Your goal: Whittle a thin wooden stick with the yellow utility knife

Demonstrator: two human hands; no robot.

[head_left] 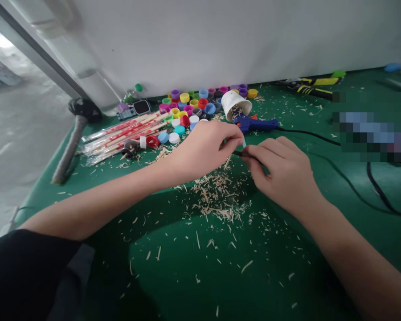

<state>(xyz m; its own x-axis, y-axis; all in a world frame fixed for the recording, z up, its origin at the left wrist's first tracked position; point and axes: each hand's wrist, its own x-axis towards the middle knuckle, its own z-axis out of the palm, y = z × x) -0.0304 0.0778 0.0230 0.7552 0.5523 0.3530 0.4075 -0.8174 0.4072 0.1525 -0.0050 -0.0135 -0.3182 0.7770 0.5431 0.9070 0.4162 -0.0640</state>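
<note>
Both hands meet over the green mat [287, 276], right above a pile of wood shavings [217, 196]. The left hand [203, 149] has its fingertips pinched on a small pale blue piece [244, 142], which sticks out just past the thumb, toward the right hand. The right hand [282, 171] is closed around a thin dark tool [243, 154], whose tip pokes out to the left and sits right under the blue piece, touching or nearly so, hard to tell.

Just behind the hands lies a blue glue gun [255, 125] with a white cup [235, 104] tipped over next to it. Further left there's a spread of coloured bottle caps [194, 107] and a bundle of wrapped chopsticks [123, 133].
</note>
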